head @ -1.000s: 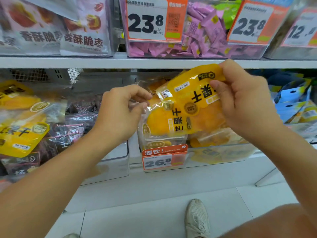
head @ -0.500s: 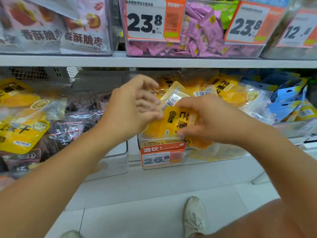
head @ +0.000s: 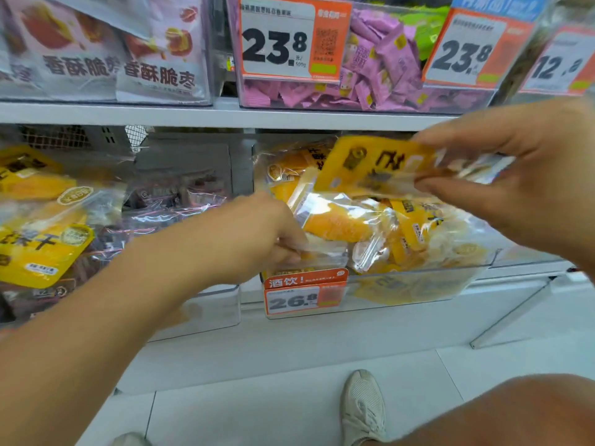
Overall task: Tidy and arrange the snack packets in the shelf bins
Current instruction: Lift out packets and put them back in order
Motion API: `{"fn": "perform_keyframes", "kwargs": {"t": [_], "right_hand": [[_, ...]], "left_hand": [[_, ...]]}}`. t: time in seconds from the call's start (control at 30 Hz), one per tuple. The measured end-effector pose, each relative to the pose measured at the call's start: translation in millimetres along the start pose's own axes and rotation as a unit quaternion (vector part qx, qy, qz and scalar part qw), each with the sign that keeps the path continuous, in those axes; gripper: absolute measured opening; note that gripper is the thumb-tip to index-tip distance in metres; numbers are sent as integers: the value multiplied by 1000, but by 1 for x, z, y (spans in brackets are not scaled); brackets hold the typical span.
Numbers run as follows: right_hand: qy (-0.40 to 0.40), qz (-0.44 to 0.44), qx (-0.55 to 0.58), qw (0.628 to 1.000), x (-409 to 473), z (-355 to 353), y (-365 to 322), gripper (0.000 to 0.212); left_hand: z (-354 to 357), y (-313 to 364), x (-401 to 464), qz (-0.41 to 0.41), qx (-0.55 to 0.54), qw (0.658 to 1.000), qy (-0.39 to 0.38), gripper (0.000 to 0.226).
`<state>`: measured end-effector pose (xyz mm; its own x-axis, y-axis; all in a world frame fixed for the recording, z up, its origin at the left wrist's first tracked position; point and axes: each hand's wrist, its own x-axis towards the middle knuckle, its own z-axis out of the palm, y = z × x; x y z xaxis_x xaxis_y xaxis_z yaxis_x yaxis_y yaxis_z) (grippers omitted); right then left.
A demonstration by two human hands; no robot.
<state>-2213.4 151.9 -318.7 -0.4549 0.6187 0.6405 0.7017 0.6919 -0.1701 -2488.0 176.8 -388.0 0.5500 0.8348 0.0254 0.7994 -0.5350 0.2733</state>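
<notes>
A shop: shelf bins (head: 418, 284) of packaged snacks carry orange price tags (head: 294, 40) along white shelving (head: 193, 115).

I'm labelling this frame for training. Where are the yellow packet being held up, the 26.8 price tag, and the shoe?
yellow packet (head: 370, 164): head view, on its printed yellow face.
26.8 price tag (head: 293, 300): head view, on the printed digits.
shoe (head: 363, 405): head view, on its laced top.

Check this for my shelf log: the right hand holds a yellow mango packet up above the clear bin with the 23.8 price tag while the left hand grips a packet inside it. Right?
Not quite. In the head view the clear bin carries a 26.8 price tag; the 23.8 tags are on the shelf above. Otherwise right: the right hand holds a yellow mango packet above that bin, and the left hand grips a packet inside it.
</notes>
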Motion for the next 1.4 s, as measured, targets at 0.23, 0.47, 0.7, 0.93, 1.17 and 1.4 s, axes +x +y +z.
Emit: {"fn": "perform_keyframes", "kwargs": {"t": [0.23,0.47,0.7,0.93,1.17,1.4], "right_hand": [[-290,14,-150,945,30,44,-43,44],[-337,-3,-44,940,63,87,-25,38],[-208,57,77,973,57,97,-9,22],[-375,133,-70,915,41,103,20,44],[-403,178,8,898,38,114,29,18],[-189,90,102,972,43,86,17,19]], "left_hand": [[-6,-2,-11,-45,-93,994,31,21],[-6,-6,-22,-61,-186,950,244,36],[9,-5,1,-112,-28,990,78,8],[3,-7,5,-108,11,994,5,13],[7,-18,-2,-81,-49,994,49,13],[5,0,-5,-51,-85,988,115,33]]}}
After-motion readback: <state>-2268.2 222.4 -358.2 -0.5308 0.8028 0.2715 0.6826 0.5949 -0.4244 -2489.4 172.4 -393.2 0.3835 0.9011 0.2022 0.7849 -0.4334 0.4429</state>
